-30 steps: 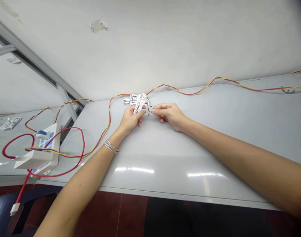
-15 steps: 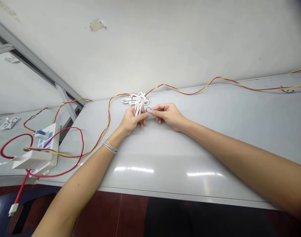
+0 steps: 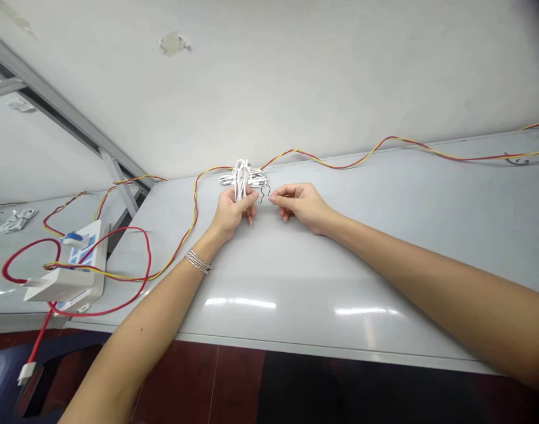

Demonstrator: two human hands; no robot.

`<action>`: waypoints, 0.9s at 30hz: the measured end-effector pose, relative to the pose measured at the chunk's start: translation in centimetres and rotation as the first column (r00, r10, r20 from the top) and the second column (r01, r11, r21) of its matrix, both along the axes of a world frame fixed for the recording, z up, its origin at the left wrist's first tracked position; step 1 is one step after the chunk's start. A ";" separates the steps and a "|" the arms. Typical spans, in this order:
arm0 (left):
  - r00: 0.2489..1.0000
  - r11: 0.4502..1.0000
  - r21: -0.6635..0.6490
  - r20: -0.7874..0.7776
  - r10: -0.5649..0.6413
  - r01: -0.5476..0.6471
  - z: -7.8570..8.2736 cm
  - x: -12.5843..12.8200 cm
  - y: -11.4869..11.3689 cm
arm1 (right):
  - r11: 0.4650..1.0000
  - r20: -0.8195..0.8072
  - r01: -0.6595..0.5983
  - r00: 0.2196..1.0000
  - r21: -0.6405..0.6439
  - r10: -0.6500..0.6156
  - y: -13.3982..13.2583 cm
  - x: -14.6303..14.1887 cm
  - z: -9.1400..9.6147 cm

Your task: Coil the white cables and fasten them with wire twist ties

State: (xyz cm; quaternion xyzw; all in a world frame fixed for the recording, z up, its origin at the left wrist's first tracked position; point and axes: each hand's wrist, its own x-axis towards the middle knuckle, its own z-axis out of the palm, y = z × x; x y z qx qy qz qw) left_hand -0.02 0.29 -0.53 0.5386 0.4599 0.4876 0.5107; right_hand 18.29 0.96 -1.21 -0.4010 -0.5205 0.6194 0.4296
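My left hand [image 3: 234, 212] is closed around a folded bundle of white cable [image 3: 241, 179], its loops standing up above the thumb and fingers. Facing it, a small gap away, my right hand [image 3: 298, 203] is pinched. A thin, bent black twist tie [image 3: 268, 189] runs from its fingertips toward the left hand, with a wavy free end between the two hands. Behind the left hand, a second coiled white cable [image 3: 258, 178] lies on the grey table [image 3: 331, 265] by the wall.
A red and yellow twisted wire [image 3: 335, 167] runs along the wall. At the left, a power strip [image 3: 81, 253] carries a white adapter [image 3: 61, 284] and a looped red cable [image 3: 149, 259]. Another white cable bundle [image 3: 17, 219] lies far left. A black twist tie [image 3: 519, 161] is at right.
My left hand and its cable bundle have moved slightly left, away from the right hand. The twist tie's left end has come out of the left fingertips and its loop has opened.
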 end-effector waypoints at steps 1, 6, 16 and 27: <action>1.000 1.000 -0.004 -0.021 0.014 -0.015 0.0 0.0 0.1 | 1.000 -0.007 0.004 1.000 -0.008 -0.004 0.0 0.0 0.0; 0.989 0.994 -0.046 -0.113 0.092 -0.098 -0.2 -0.1 0.5 | 0.999 -0.049 0.025 0.998 -0.028 -0.027 0.0 0.1 0.2; 0.978 0.991 -0.032 -0.170 0.124 -0.131 0.1 0.3 0.3 | 1.000 -0.072 0.021 0.997 -0.013 -0.022 0.2 0.1 -0.2; 0.979 0.992 -0.034 -0.172 0.113 -0.121 -0.1 0.2 0.3 | 1.000 -0.078 0.002 0.997 -0.012 -0.003 0.1 0.1 -0.1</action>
